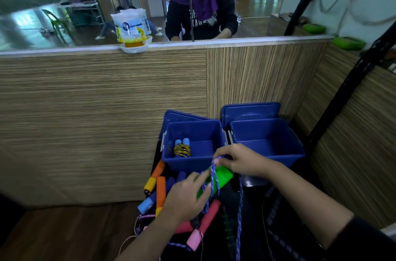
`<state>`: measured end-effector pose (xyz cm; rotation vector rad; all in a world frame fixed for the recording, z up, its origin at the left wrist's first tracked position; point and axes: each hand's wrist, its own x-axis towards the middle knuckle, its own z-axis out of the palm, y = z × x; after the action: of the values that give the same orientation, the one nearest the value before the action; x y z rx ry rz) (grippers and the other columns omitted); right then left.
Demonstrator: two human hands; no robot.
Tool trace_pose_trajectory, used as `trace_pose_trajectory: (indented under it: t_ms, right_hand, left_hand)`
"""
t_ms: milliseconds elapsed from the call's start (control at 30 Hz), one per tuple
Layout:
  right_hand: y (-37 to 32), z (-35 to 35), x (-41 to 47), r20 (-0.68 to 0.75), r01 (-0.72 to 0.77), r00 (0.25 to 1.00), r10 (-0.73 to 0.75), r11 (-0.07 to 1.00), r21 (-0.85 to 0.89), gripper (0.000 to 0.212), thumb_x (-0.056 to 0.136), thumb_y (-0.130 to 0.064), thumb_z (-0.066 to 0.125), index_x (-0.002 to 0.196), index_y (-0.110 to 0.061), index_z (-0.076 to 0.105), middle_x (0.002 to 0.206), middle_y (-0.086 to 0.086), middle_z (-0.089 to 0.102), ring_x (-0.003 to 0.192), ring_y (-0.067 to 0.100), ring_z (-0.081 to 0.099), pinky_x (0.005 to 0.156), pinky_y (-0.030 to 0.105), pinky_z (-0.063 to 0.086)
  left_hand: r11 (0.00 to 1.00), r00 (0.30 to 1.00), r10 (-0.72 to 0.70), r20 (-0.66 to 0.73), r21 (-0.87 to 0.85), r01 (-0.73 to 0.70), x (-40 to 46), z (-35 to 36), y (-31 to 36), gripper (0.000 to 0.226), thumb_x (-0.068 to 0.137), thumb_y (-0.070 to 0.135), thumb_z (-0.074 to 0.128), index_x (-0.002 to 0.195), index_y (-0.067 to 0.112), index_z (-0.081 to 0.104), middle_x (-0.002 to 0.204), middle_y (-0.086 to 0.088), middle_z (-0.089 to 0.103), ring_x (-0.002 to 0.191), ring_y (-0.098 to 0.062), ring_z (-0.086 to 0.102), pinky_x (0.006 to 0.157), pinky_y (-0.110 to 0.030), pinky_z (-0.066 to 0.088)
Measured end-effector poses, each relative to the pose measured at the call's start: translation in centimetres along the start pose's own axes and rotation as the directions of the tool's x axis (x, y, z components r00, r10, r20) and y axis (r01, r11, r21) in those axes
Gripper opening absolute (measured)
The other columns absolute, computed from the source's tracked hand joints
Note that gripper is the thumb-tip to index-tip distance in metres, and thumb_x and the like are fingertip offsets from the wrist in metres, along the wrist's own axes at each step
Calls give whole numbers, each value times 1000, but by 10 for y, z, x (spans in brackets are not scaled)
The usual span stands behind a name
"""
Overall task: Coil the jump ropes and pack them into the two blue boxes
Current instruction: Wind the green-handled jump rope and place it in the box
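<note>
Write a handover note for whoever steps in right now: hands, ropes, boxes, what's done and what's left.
Left hand: grips the green handles of the rope being coiled.
Right hand: pinches the blue cord, looping it round those handles; the rest of the cord hangs down.
Left box: holds one coiled rope with light blue handles.
Right box: no rope visible inside.
Both lids lean behind the boxes.
Done: one rope packed.
Left: finish this coil, box it, then coil the loose pile of orange, blue, yellow and pink handled ropes in front of the boxes.
</note>
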<state>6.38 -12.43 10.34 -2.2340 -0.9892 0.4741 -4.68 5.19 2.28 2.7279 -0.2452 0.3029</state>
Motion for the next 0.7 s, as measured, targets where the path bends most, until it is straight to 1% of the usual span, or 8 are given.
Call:
trace_pose_trajectory:
  t_ms: [67, 200, 300, 400, 467, 567, 633, 700]
  right_hand:
    - [10, -2, 1, 22, -11, 1000, 11, 999, 33, 13, 92, -27, 59, 93, -20, 69, 90, -6, 68, 87, 11, 62, 80, 33, 50]
    - [16, 4, 4, 48, -2, 999, -1, 999, 48, 12, 90, -28, 62, 94, -21, 71, 89, -14, 64, 90, 7, 62, 84, 31, 51]
    - [15, 7, 8, 42, 4, 999, -9, 995, 96, 11, 87, -28, 67, 91, -20, 73, 90, -6, 69, 88, 9, 64, 82, 29, 51]
    - [13, 12, 12, 14, 22, 1000, -23, 994, 104, 9, 84, -29, 70, 88, -22, 74, 90, -5, 69, 87, 7, 63, 82, 27, 50]
    - [14, 15, 13, -5, 16, 1000, -15, 993, 114, 8, 83, -29, 71, 86, -23, 74, 89, -6, 69, 86, 5, 63, 81, 25, 50]
    - [19, 14, 12, -23, -10, 1000, 13, 989, 145, 7, 78, -30, 75, 81, -25, 74, 89, -2, 69, 85, 8, 63, 79, 26, 50]
    - [23, 14, 13, -3, -10, 1000, 10, 989, 145, 9, 76, -29, 77, 82, -22, 75, 89, -2, 68, 85, 8, 62, 78, 25, 49]
    - [25, 15, 13, 48, -35, 998, 28, 988, 149, 11, 74, -29, 79, 80, -20, 75, 89, -1, 68, 84, 6, 62, 75, 23, 49]
  left_hand:
    - [1000, 1000, -13, 18, -28, 13, -3, -4, 2, 67, 91, 59, 17, 144, 23, 37, 119, 4, 59, 92, -20, 62, 70, -34, 49]
    - [1000, 995, 25, 94, 2, -26, -5, -11, 6, 80, 84, 68, 13, 148, 21, 27, 124, 3, 57, 99, -17, 58, 74, -32, 43]
    - [999, 980, -27, 196, 52, 18, -4, -15, 9, 95, 78, 82, 23, 150, 20, 19, 128, 4, 53, 110, -16, 55, 83, -31, 42]
    - [995, 976, -93, 197, 61, 83, -5, -15, 14, 99, 78, 80, 40, 151, 18, 14, 130, 4, 53, 113, -17, 55, 87, -31, 41]
    - [994, 985, -100, 143, 58, 92, -7, -12, 16, 92, 82, 75, 43, 149, 21, 13, 122, 5, 57, 105, -15, 58, 80, -29, 41]
    - [1000, 999, 11, 33, -26, -10, -11, -5, 10, 70, 84, 68, 45, 140, 36, 17, 106, 5, 59, 86, -16, 61, 65, -29, 41]
    - [992, 993, 121, 7, -37, -120, -12, -2, 6, 55, 86, 67, 44, 134, 43, 29, 104, 5, 58, 75, -14, 60, 57, -27, 43]
    - [973, 973, 229, 17, -8, -229, -13, 0, 2, 45, 89, 66, 41, 127, 41, 44, 101, 4, 57, 70, -12, 59, 51, -22, 41]
